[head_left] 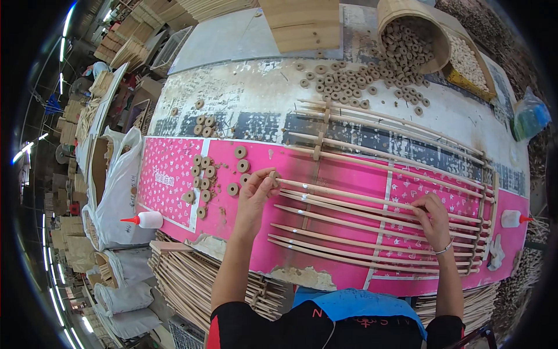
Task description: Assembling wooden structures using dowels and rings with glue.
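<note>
Between the thumb and fingers of my left hand [256, 195] is a small brown wooden ring [274, 176]. It sits at the pointed left end of a long thin wooden stick [343, 192]; I cannot tell whether it is on the tip or just touching it. My right hand [431, 220], with a bracelet at the wrist, is pinched around the same stick farther right. Several more sticks [331, 237] lie side by side below it, some with white dabs near their tips. Behind them, other sticks rest across a wooden crossbar [318, 145]. Loose rings [240, 152] lie left of my left hand.
A tipped tub [382, 23] spills rings across the table's far side, beside a box of pale pieces [468, 63]. White bottles with red tips stand or lie left [150, 220] and right [511, 218]. White sacks [119, 192] crowd the left edge; stick bundles [192, 285] sit below the near edge.
</note>
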The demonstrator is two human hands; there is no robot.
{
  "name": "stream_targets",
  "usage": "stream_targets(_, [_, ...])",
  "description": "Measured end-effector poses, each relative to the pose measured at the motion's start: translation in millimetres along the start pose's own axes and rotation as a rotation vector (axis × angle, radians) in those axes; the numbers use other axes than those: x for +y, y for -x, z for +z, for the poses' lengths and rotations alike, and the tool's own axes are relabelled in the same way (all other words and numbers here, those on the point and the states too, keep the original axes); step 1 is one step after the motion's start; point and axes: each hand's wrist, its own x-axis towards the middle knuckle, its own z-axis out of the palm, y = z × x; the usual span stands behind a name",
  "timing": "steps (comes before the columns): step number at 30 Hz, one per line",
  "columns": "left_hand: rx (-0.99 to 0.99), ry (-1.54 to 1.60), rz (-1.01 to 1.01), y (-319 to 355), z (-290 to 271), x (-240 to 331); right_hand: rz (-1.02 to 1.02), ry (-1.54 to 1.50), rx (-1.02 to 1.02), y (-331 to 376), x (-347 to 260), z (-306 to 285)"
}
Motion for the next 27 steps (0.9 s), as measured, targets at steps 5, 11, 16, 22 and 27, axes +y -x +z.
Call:
stream_targets(5, [-0.023, 0.041, -0.015, -1.3, -0.1, 0.7, -0.033, 0.024, 0.002, -0.7, 3.7, -0.5])
stream_targets(11, [-0.037, -0.012, -0.014, 1.4, 27.6, 3.1, -0.044, -0.039, 0.018, -3.8, -2.1, 4.7])
stream_targets(16, [0.074, -0.059, 0.113, 4.8, 56.3, 3.1, -0.099, 0.089, 0.075, -7.1, -3.0, 3.4])
stream_targets(22, [0.096, -0.132, 0.119, 0.9, 69.0, -4.3, -0.174, 0.233, 0.123, -10.8, -5.3, -1.5])
stream_targets(27, [0.139, -0.161, 0.156, -3.9, 82.4, -5.9, -0.184, 0.200, 0.130, -13.8, 8.2, 0.4])
